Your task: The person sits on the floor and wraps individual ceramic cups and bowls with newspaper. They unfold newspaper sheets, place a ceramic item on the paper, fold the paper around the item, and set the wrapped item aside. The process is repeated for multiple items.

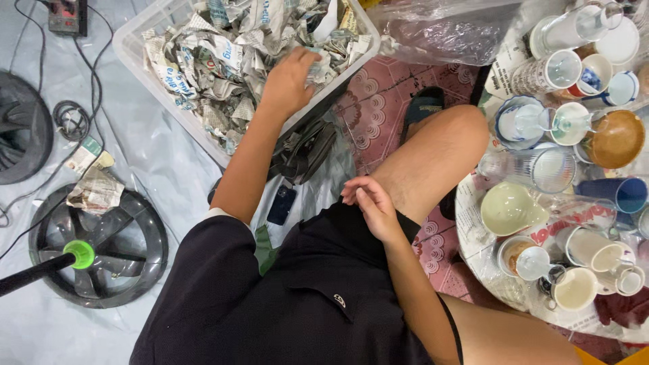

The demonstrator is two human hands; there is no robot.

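Note:
My left hand (289,82) reaches into a clear plastic bin (135,51) full of crumpled newspaper (216,61). Its fingers are curled around a wad of the paper near the bin's right side. My right hand (368,203) rests on my lap against my bent knee (446,142), fingers curled in, holding nothing. I wear a black shirt and black shorts.
At the right, several cups, glasses and bowls (561,203) stand on a newspaper-covered round surface. A dark phone (280,204) lies on the floor beside the bin. A black fan base with a green knob (82,253) is at the left, with cables nearby. A clear plastic bag (439,30) lies at the top.

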